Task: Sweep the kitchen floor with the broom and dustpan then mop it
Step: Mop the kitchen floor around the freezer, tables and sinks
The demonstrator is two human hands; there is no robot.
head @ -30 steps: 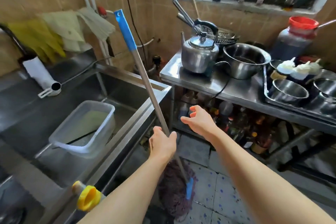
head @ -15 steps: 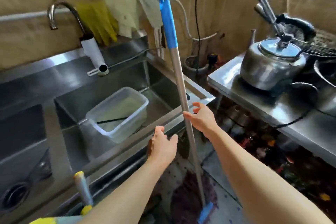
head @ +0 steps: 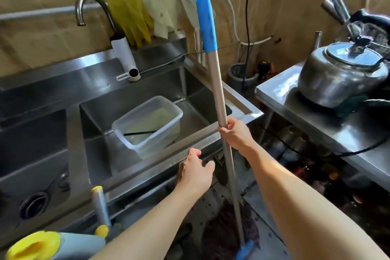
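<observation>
Steel is all around us in the head view. We see a big steel sink [head: 213, 133] on our left, with a tap [head: 90, 4] bent over it and a clear plastic tub [head: 147, 124] sitting in the right-hand bowl. Yellow gloves [head: 130, 19] hang on the tiled wall behind the sink. On our right stands a steel table [head: 316, 131] with a shiny kettle [head: 341, 74] on top and jars packed under it.

We hold the mop [head: 223, 116] upright between the sink and the table. Our right hand [head: 236, 135] wraps its fingers round the grey pole, about halfway down. The blue grip is at the top, up by the wall. The dark, stringy mop head sits on the floor [head: 263, 236] at the bottom, close to our arms. Our left hand [head: 196, 173] is spread and loose, holding nothing, just beside the pole and in front of the sink's front edge.

The floor strip between the sink edge and the table edge is narrow, and the mop stands in the middle of it. A yellow and grey handle [head: 99, 207] leans on the sink front at the lower left.
</observation>
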